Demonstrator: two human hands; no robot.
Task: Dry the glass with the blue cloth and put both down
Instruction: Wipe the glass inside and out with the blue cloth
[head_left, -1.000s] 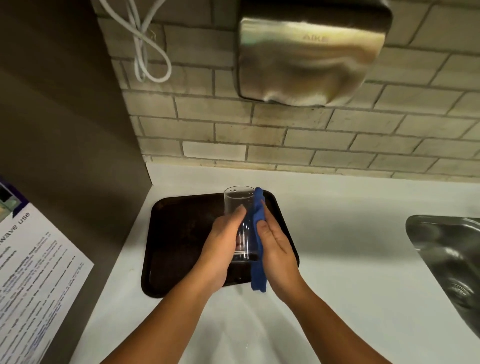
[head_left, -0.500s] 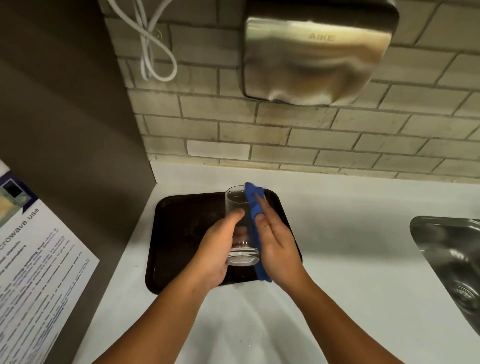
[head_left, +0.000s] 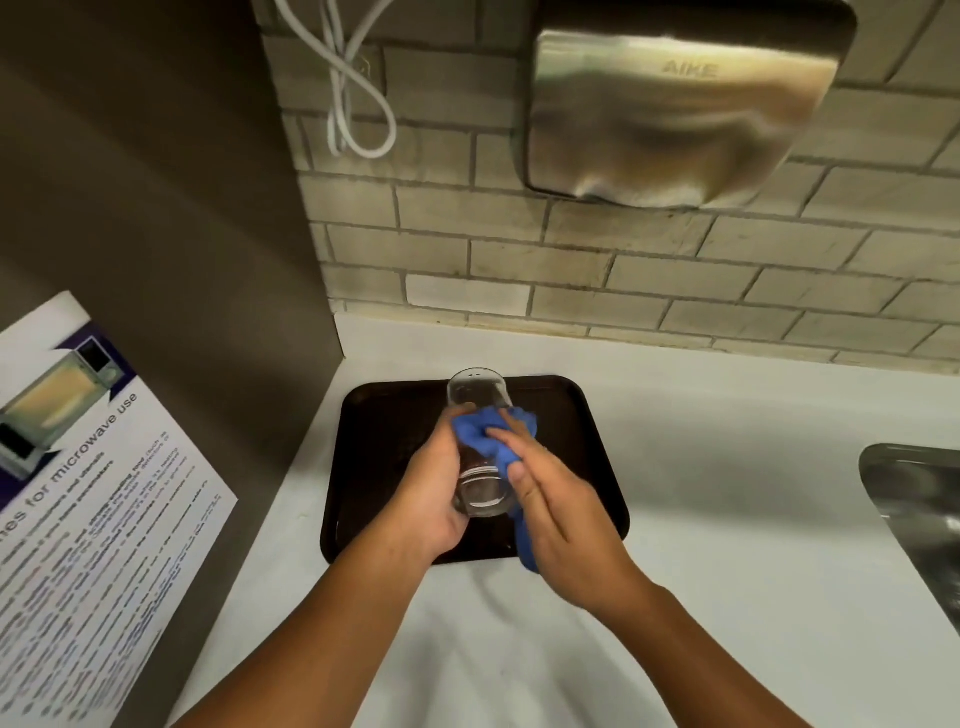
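A clear drinking glass (head_left: 478, 395) is held tilted above a dark brown tray (head_left: 395, 441), its mouth pointing away from me. My left hand (head_left: 431, 493) grips the glass around its lower half from the left. My right hand (head_left: 556, 509) presses the blue cloth (head_left: 485, 431) over the top and right side of the glass. A tail of the cloth hangs down under my right palm. The middle of the glass is hidden by cloth and fingers.
The tray lies on a white counter (head_left: 727, 519) against a brick wall. A steel hand dryer (head_left: 680, 104) hangs above, a white cable (head_left: 358, 104) to its left. A steel sink (head_left: 919, 514) sits at the right edge. A microwave notice (head_left: 93, 499) hangs on the left panel.
The cloth has moved from the right side of the glass up over its top, and my right fingers have spread across it. The glass has stayed over the tray.
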